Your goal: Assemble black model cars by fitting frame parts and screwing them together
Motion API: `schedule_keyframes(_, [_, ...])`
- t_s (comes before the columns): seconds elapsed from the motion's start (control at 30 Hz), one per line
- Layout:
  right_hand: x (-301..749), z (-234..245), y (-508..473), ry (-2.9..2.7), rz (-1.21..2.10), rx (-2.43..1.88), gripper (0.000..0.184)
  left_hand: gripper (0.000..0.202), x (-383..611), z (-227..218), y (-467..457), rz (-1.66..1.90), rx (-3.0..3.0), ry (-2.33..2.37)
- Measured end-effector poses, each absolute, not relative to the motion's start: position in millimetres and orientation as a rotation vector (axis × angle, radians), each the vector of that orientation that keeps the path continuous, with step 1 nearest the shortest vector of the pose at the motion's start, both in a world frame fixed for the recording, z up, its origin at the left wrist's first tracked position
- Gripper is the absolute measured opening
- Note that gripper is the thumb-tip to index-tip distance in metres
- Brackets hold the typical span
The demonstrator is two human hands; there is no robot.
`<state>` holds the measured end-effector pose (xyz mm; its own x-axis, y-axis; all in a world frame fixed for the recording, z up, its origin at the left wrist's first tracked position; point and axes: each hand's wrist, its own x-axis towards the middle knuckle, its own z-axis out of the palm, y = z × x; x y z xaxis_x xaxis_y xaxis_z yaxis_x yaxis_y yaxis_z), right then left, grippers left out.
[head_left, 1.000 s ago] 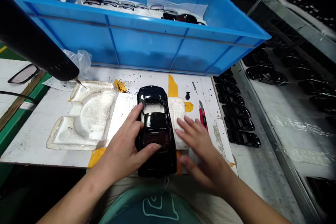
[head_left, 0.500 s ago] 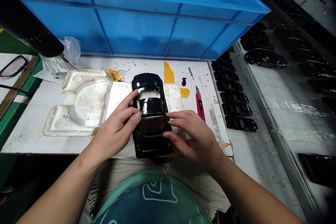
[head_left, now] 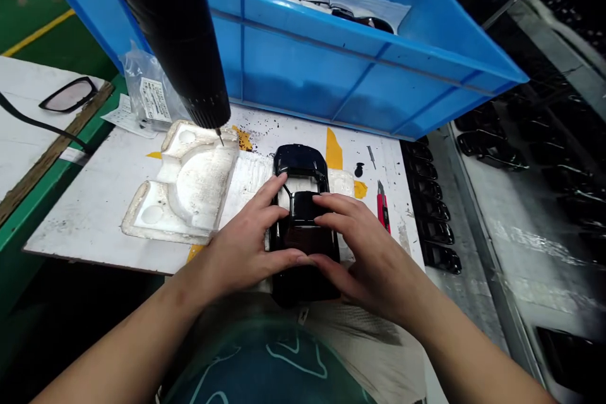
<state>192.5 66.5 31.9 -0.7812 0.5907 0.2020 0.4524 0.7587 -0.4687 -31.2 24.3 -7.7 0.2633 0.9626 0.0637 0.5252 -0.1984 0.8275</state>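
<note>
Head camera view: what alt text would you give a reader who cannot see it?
The left hand and right hand clasp a glossy black model car body on a white foam cradle on a worktable. A blue crate stands behind; a red utility knife lies to the right.

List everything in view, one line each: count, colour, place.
car body: one, glossy black, centre
foam mould: one, white, under and left of the car body
crate: one, blue, at the back
hanging tool: one, black, upper left, tip above the foam mould
knife: one, red, right of the car body
spare shells: several, black, row at far right
bag: one, clear, before the crate's left end
left hand: one, holds the car body's left side
right hand: one, holds its right side
</note>
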Motion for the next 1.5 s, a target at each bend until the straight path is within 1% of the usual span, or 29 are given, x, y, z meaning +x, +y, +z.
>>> schedule_keyframes(0.1, [196,34,78,-2.596,0.702,-0.899,0.049,0.043,-31,-8,24,0.772,1.827,1.361])
schedule_keyframes(0.13, [196,34,83,-2.586,0.741,-0.931,0.051,0.041,-30,-7,24,0.767,1.822,1.364])
schedule_keyframes(0.23, [190,39,102,-2.589,0.848,-1.007,0.046,0.033,-29,-6,23,0.746,1.813,1.375])
schedule_keyframes(0.3, [183,45,117,-2.685,0.915,-1.072,0.047,0.032,-27,-5,22,0.717,1.815,1.398])
schedule_keyframes(0.37, [173,53,133,-2.865,0.990,-1.123,0.051,0.039,-22,-5,22,0.695,1.823,1.450])
schedule_keyframes(0.43, [163,63,147,-3.050,1.063,-1.138,0.049,0.050,-14,-5,21,0.691,1.832,1.545])
schedule_keyframes(0.47, [159,68,153,-3.123,1.080,-1.145,0.047,0.052,-9,-5,22,0.695,1.832,1.598])
schedule_keyframes(0.57, [147,77,162,-3.252,1.087,-1.159,0.046,0.045,0,-6,23,0.709,1.821,1.698])
schedule_keyframes(0.73, [133,81,161,-3.313,1.142,-1.129,0.056,0.034,2,-6,26,0.721,1.815,1.717])
schedule_keyframes(0.8, [129,81,161,-3.323,1.178,-1.128,0.057,0.032,1,-6,26,0.731,1.824,1.721])
schedule_keyframes(0.97, [128,81,167,-3.333,1.279,-1.119,0.052,0.029,1,-8,25,0.752,1.863,1.744])
schedule_keyframes(1.2, [132,84,171,-3.416,1.340,-1.093,0.053,0.027,2,-9,25,0.733,1.888,1.759])
schedule_keyframes(1.3, [129,78,166,-3.395,1.285,-1.110,0.049,0.028,2,-9,25,0.735,1.887,1.744])
schedule_keyframes(1.43, [126,67,162,-3.318,1.171,-1.038,0.039,0.027,0,-9,26,0.744,1.876,1.723])
schedule_keyframes(1.5, [130,63,165,-3.269,1.161,-0.993,0.038,0.026,0,-8,27,0.736,1.861,1.708])
